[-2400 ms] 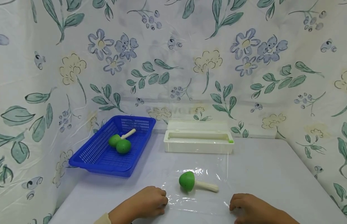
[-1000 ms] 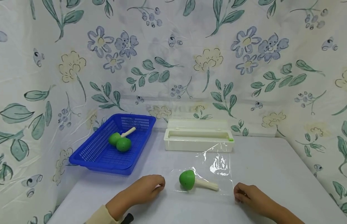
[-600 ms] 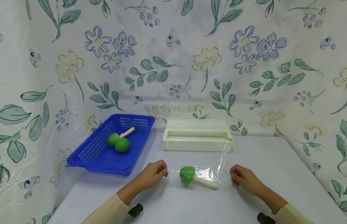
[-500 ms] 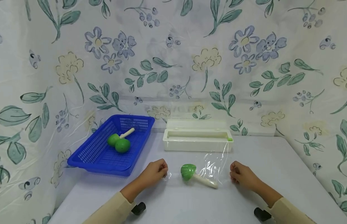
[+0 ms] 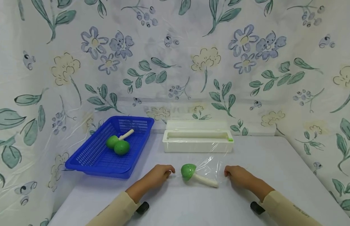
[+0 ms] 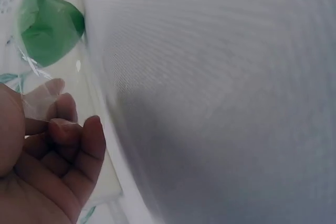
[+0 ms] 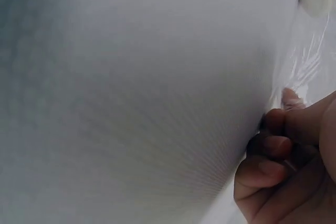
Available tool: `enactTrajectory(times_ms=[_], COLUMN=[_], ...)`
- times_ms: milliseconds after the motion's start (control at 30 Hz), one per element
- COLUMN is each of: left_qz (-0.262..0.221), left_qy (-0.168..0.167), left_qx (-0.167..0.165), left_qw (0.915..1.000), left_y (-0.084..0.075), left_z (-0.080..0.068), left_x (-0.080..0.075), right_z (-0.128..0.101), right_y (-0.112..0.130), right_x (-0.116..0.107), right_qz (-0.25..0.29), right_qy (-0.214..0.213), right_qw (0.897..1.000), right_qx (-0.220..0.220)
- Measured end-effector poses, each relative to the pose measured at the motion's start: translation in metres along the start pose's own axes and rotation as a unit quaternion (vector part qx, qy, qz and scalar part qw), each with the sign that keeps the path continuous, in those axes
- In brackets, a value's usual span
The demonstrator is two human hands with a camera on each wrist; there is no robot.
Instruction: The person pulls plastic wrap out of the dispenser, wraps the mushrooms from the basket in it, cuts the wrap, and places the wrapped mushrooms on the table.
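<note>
- While both hands work at the table's near middle, the left hand (image 5: 159, 174) pinches one edge of the clear plastic film (image 5: 211, 166) between thumb and curled fingers (image 6: 63, 129), as the left wrist view shows plainly.
- Across from it, the right hand (image 5: 236, 175) has its fingers (image 7: 275, 145) curled tight on the film's opposite edge, the sheet crinkling just above the fingertips.
- Between the two hands lies the green-capped toy mushroom (image 5: 192, 174), on its side on the white table (image 5: 276, 175), cap toward the left hand, pale stem toward the right.
- Film already lies folded over the mushroom, glinting across its cap; I judge the wrapping begun but loose, with the sides not yet tucked.
- Farther back, the white film dispenser (image 5: 198, 141) sits open; whether the sheet is cut free from it cannot be told.
- Off to the left, the blue basket (image 5: 87, 161) holds two more green mushrooms (image 5: 118, 145), and whether they are wrapped cannot be made out.
</note>
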State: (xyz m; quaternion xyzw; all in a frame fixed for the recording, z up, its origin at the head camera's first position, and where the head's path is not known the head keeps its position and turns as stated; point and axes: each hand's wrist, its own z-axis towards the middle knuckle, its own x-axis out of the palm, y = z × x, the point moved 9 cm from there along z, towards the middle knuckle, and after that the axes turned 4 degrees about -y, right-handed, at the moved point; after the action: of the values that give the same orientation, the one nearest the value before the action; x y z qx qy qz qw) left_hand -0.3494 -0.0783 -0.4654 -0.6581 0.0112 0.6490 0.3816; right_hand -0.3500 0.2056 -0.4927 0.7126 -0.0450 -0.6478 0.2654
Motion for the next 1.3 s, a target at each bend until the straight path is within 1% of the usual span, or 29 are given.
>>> enactTrajectory(times_ms=[67,200,300,367,467,533,567,633,700,767,800,867,933,967,1033,1100,1167,1267,1300], left_qz=[0.001,0.012,0.02,0.026,0.042,0.066,0.081,0.107,0.121,0.119,0.111,0.085,0.045,0.02,-0.031,-0.084,-0.123,-0.157,-0.15], left_qy=[0.005,0.026,0.042,0.049,0.048,0.038,0.027,-0.002,-0.04,-0.077,-0.089,-0.1,-0.092,-0.083,-0.068,-0.057,-0.05,-0.043,-0.044], left_qx=[0.011,0.061,0.083,0.084,0.069,0.064,0.064,0.07,0.076,0.084,0.086,0.08,0.06,0.043,0.005,-0.043,-0.085,-0.128,-0.126], left_qw=[0.9999,0.9978,0.9955,0.995,0.9956,0.995,0.9943,0.9918,0.9889,0.9864,0.9861,0.9881,0.9929,0.9954,0.9972,0.9939,0.9875,0.9783,0.9798], left_y=[-0.004,-0.015,-0.018,-0.018,-0.016,-0.016,-0.017,-0.019,-0.021,-0.021,-0.021,-0.018,-0.011,-0.007,0.002,0.013,0.021,0.027,0.026], left_z=[0.001,0.0,-0.002,-0.003,-0.002,0.0,0.0,0.001,0.002,0.003,0.003,0.006,0.011,0.014,0.02,0.026,0.03,0.039,0.043], left_x=[0.001,0.005,0.009,0.011,0.012,0.011,0.009,0.004,-0.002,-0.008,-0.01,-0.013,-0.011,-0.009,-0.006,-0.001,0.003,0.007,0.007], right_z=[0.0,0.0,0.0,0.001,0.003,0.005,0.005,0.006,0.007,0.009,0.01,0.013,0.016,0.018,0.022,0.025,0.029,0.034,0.036], right_y=[0.0,-0.001,-0.001,-0.001,0.001,0.002,0.003,0.004,0.006,0.004,0.002,-0.003,-0.011,-0.013,-0.018,-0.02,-0.024,-0.03,-0.033], right_x=[0.0,0.001,0.001,0.002,0.002,0.002,0.001,-0.001,-0.004,-0.007,-0.007,-0.008,-0.007,-0.006,-0.006,-0.006,-0.006,-0.006,-0.006], right_qz=[-0.005,0.022,0.049,0.045,0.007,-0.016,-0.024,-0.025,-0.014,0.0,0.007,0.025,0.055,0.073,0.113,0.154,0.186,0.222,0.231], right_qy=[0.004,0.015,0.031,0.039,0.035,0.03,0.026,0.015,0.001,-0.008,-0.01,-0.005,0.014,0.027,0.058,0.088,0.111,0.124,0.124], right_qw=[1.0,1.0,0.998,0.998,0.999,0.999,0.999,1.0,1.0,0.999,0.999,0.998,0.997,0.995,0.99,0.983,0.976,0.967,0.965], right_qx=[0.004,0.015,0.021,0.024,0.019,0.018,0.014,0.007,-0.012,-0.032,-0.039,-0.054,-0.053,-0.057,-0.057,-0.047,-0.033,0.013,0.029])
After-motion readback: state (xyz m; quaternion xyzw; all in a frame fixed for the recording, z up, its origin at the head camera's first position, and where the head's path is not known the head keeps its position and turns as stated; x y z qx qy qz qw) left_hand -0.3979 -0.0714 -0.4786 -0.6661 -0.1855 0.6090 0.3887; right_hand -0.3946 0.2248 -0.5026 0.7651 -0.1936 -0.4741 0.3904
